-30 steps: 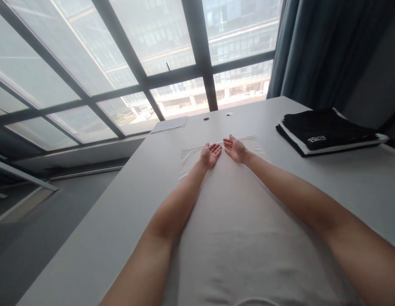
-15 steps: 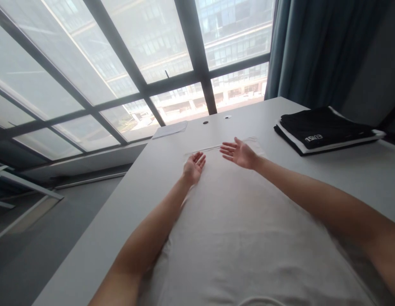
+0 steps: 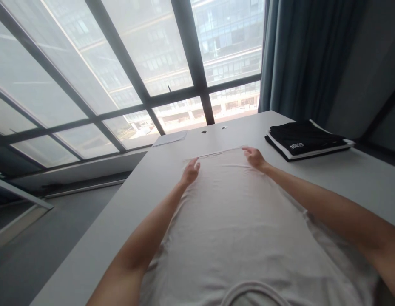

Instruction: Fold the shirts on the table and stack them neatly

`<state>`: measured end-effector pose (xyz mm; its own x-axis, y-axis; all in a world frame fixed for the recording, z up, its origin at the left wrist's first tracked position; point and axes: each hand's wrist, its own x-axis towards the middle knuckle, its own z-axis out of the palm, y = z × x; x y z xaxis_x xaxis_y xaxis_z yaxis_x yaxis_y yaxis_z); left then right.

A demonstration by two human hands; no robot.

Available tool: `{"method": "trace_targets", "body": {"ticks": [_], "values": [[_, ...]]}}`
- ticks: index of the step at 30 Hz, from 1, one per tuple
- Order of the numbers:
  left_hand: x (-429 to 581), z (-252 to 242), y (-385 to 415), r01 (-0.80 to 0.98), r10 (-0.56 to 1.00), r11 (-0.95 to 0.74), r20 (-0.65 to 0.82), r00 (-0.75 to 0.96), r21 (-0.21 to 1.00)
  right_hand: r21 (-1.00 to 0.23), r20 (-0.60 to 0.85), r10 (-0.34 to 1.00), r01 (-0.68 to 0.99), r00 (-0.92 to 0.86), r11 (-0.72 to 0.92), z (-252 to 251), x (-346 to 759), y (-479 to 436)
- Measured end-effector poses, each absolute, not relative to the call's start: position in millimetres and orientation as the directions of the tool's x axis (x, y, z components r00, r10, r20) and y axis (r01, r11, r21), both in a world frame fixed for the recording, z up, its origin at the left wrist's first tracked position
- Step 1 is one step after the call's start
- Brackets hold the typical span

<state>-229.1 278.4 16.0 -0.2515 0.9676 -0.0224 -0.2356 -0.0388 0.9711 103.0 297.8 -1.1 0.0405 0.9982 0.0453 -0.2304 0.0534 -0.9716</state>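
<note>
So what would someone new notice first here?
A white shirt lies spread flat along the grey table, with the left hand and right hand at its far corners. Folded black clothes sit at the table's far right, below a huge window.

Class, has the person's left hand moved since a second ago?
Yes. The left hand slid left, away from the cable hole, to the far-left corner of the shirt.

Lying spread flat as a white T-shirt (image 3: 235, 221) on the pale worktop (image 3: 344, 174), filling the lower centre of the frame. Pointing its ribbed collar at the bottom edge, stretching its straight hem across mid-frame, creasing faintly.
</note>
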Motion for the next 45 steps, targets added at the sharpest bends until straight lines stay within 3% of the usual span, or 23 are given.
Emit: {"method": "trace_targets", "body": {"ticks": [2, 5, 13, 15, 17, 20, 23, 26, 29, 34, 40, 45], "values": [[-214.3, 7.8, 273.5, -0.16, 0.987, -0.036, 0.01, -0.161, 0.987, -0.971, 0.219, 0.97, 0.078, -0.109, 0.228, -11.6, 83.5, 289.2], [-209.0, 1.5, 268.8, -0.061, 0.997, -0.033, 0.028, -0.075, 0.998, -0.861, 0.22, 0.935, 0.396, -0.277, 0.32, -24.4, 67.1, 284.1], [-222.3, -1.2, 280.6, 0.158, 0.996, -0.075, 0.081, -0.031, 0.985, -0.928, 0.206, 0.971, 0.291, -0.12, 0.233, -22.0, 78.2, 319.8], [-225.0, -1.8, 289.1, 0.284, 0.993, -0.099, 0.115, -0.04, 0.954, -0.927, 0.173, 0.98, 0.319, -0.102, 0.197, -23.6, 79.5, 326.4], [-228.0, -1.9, 299.3, 0.506, 0.983, -0.137, 0.18, -0.037, 0.852, -0.91, 0.231, 0.97, 0.335, -0.082, 0.245, -25.5, 75.8, 330.0], [-232.6, -3.0, 312.8, 0.73, 0.978, -0.11, 0.205, -0.042, 0.674, -0.788, 0.303, 0.945, 0.525, -0.125, 0.322, -25.3, 62.0, 331.2], [-236.2, -5.6, 319.9, 0.806, 0.989, -0.047, 0.14, -0.045, 0.591, -0.537, 0.155, 0.956, 0.791, -0.249, 0.293, -20.2, 47.1, 329.8], [-239.0, -7.6, 322.8, 0.891, 0.995, -0.029, 0.102, -0.02, 0.453, -0.362, 0.118, 0.961, 0.89, -0.251, 0.277, -12.4, 42.9, 332.9], [-242.0, -8.3, 325.7, 0.946, 0.997, -0.01, 0.079, -0.017, 0.325, -0.296, 0.215, 0.962, 0.927, -0.168, 0.228, -7.6, 52.5, 345.0], [-244.5, -7.3, 328.5, 0.981, 0.999, 0.006, 0.044, -0.015, 0.192, -0.217, 0.072, 0.987, 0.964, -0.143, 0.155, -11.8, 73.6, 364.2], [-250.5, -1.5, 329.7, 0.986, 0.994, 0.101, 0.037, -0.107, 0.135, -0.233, 0.163, 0.986, 0.971, -0.018, 0.056, -19.5, 75.0, 364.0], [-258.9, -0.3, 332.8, 0.984, 0.991, 0.136, -0.014, -0.135, 0.119, -0.23, 0.025, 0.999, 0.973, -0.025, 0.03, -22.7, 80.8, 375.1]]}}
